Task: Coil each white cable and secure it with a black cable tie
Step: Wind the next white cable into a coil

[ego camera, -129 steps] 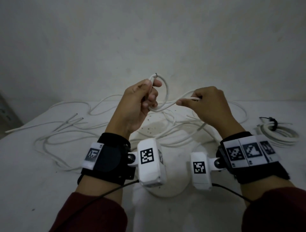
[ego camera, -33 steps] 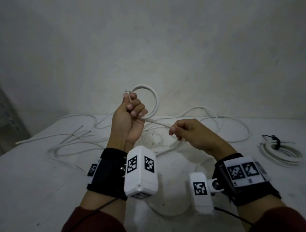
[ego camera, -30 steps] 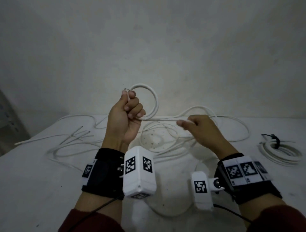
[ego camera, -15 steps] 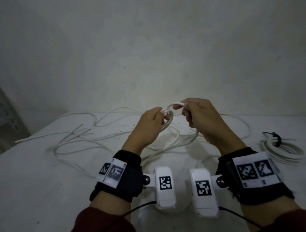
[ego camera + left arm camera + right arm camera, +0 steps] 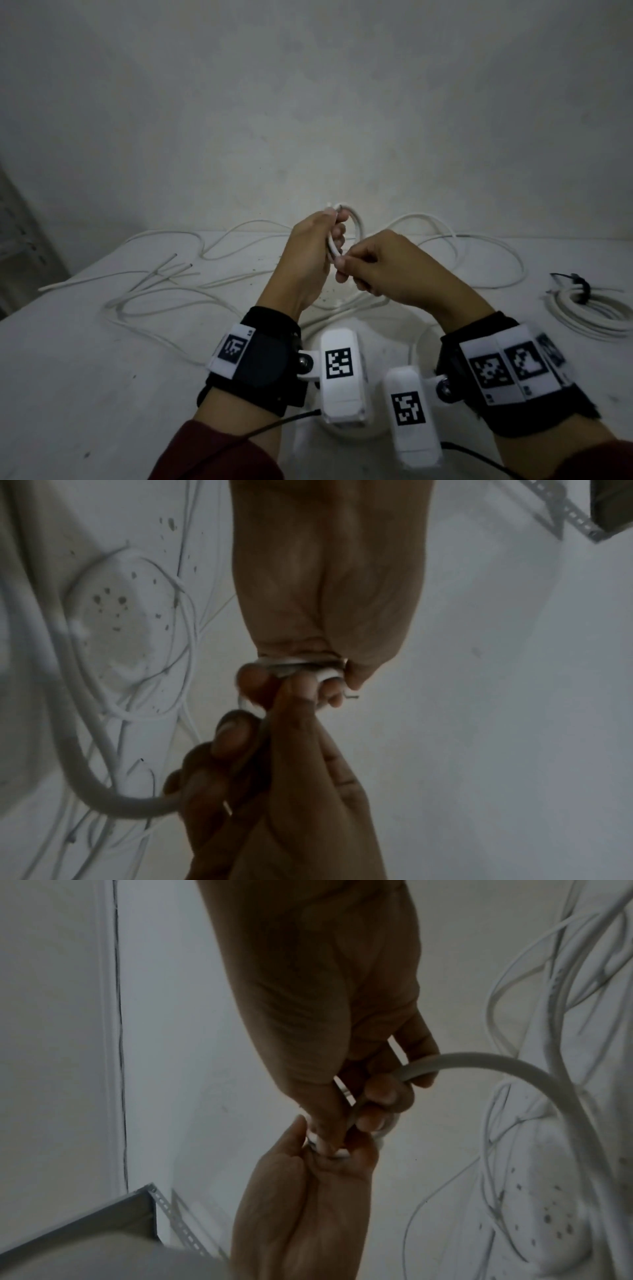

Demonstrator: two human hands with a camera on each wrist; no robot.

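Pale wall above a white table (image 5: 68,359); loose white cables (image 5: 164,294) sprawl from 9 o'clock across to 1 o'clock. At centre, my left hand (image 5: 305,260) grips the small coil (image 5: 354,222) of the white cable in work, its cut end poking up at 12 o'clock. My right hand (image 5: 394,270), touching the left, pinches the trailing run. At 3 o'clock lies 1 finished bundle (image 5: 589,311) under its black cable tie (image 5: 579,291). Risks, as I judge: stiff loops springing open if my left grip slackens; the trailing run snagging in the tangle.
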